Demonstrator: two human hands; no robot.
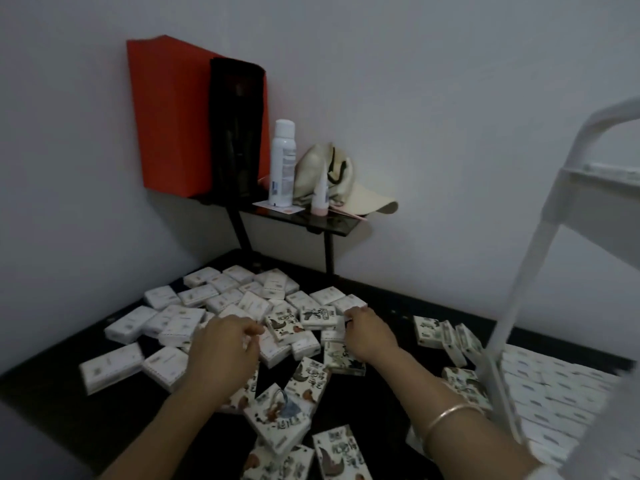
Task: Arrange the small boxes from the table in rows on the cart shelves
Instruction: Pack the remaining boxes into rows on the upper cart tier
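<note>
On the dark table (48, 379) the boxes (221, 303) lie in a loose heap, some white side up, some showing a printed face, a few tipped on edge. They look dumped rather than laid out, which is why both hands are working in the thick of the pile, where several boxes can be reached at once.

The right hand (370, 336), a bangle (450, 415) on its wrist, has its fingers curled round the end of one white box (338, 330) at the heap's middle, gripping it. The left hand (225, 344) is bent down over boxes close by, fingers hooked under; from where I stand I cannot tell whether it has one held or only rests on them.

At the right stands the white cart (540, 237), pulled up just beside the table edge so a box needs only a short carry. Its lower shelf (554, 386) already carries boxes in tight, even rows, all lying the same way; an upper shelf is blurred. Much of the heap is left to move, I'd judge.

Against the wall a small rack (332, 221) keeps a red bag (166, 116), a spray can (282, 164) and a cap (367, 199) above the heap.
</note>
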